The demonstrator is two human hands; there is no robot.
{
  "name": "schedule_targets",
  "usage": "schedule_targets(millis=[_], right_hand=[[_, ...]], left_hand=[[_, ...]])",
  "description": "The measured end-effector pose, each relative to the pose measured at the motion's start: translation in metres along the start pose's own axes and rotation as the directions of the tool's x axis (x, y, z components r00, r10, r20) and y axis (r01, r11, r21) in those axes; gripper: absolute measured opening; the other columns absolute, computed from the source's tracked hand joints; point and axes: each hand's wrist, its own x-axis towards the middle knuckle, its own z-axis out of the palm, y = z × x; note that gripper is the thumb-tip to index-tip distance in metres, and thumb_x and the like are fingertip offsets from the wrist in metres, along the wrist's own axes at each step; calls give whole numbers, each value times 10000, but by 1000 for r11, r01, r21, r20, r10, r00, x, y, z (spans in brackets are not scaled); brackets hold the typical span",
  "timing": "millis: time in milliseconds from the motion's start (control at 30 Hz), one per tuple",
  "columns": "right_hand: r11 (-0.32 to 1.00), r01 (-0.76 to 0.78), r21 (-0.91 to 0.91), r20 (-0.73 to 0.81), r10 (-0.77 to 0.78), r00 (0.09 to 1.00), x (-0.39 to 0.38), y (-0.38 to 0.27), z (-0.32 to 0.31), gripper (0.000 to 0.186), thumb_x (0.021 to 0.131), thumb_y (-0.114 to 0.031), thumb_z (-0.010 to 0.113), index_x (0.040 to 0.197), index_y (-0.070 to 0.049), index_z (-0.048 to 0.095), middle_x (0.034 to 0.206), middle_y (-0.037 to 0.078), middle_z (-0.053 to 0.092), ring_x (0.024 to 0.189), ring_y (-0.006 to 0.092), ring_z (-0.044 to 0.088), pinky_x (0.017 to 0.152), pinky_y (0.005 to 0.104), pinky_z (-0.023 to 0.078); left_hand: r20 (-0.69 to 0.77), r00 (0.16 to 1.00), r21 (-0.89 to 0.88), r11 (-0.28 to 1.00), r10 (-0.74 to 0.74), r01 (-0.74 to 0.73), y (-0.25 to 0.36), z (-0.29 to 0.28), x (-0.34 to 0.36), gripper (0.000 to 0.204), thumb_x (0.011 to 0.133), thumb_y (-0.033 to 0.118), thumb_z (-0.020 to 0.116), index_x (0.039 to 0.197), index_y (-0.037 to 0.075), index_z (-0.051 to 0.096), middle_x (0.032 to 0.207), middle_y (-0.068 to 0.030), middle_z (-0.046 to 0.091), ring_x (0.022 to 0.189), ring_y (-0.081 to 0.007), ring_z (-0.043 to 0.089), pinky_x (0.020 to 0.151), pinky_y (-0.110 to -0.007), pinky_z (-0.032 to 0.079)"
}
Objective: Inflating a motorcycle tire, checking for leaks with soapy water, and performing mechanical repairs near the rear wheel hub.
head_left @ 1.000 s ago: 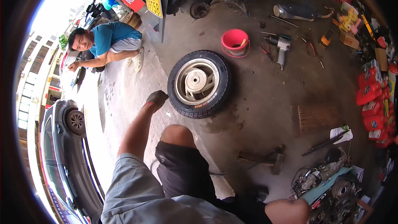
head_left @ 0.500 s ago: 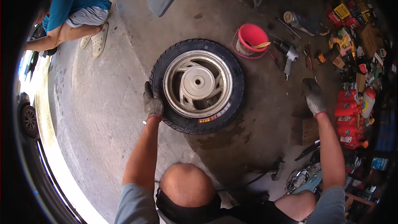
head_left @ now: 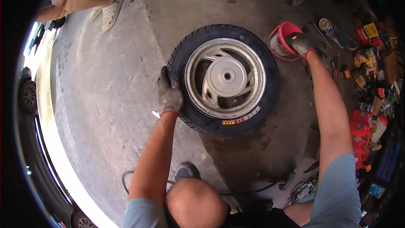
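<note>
Left hand (head_left: 170,92): in a grey knitted glove with a red cuff; unclenched, fingers apart, it lies against the left side of a thick black rubber tyre (head_left: 198,120).
Right hand (head_left: 298,44): gloved to match, at the mouth of a round pinkish-red plastic bucket (head_left: 284,33); whether the fingers grasp anything I cannot tell (the hand itself hides the spot).
Tyre: flat on its side on the grey concrete floor (head_left: 114,93), in front of the person, with a red-and-yellow sticker (head_left: 232,122) on the sidewall.
Round silver metal wheel (head_left: 226,76): inside the tyre, hub facing up.
Bucket: near the tyre's upper right edge.
Past the bucket: a grey cylinder with a pale round end (head_left: 331,31), and a thin metal rod (head_left: 322,36) beside it.
Right edge: red plastic bottles (head_left: 359,131) crowded among small clutter.
By the knee: a thin black cable (head_left: 249,193) across the floor.
Upper left: another person's cream perforated clogs (head_left: 110,15), below bare legs.
Far left: a dark car (head_left: 42,169), partly in view.
</note>
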Motion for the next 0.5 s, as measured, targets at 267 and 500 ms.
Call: schedule_targets(millis=[267,500], right_hand=[[813,105,573,-445,201,873,-46,3,-41,260,778,-172,633,994,-38,688,970,142,696,906,241,668,777,326,493],[400,316,860,-357,32,933,-101,-108,-24,239,820,-170,639,999,-18,686,896,63,694,831,140,638,748,293,490]], left_hand=[[-42,999,-10,1000,-5,5,2,0,1,479,958,323,462,1353,53,450,1242,-263,543,1170,-411,517,971,-436,422],[-59,998,-150,988,-36,27,4,-4,-2,432,978,281,420,1337,50,487,1222,-242,568,1159,-373,538,971,-412,421]])
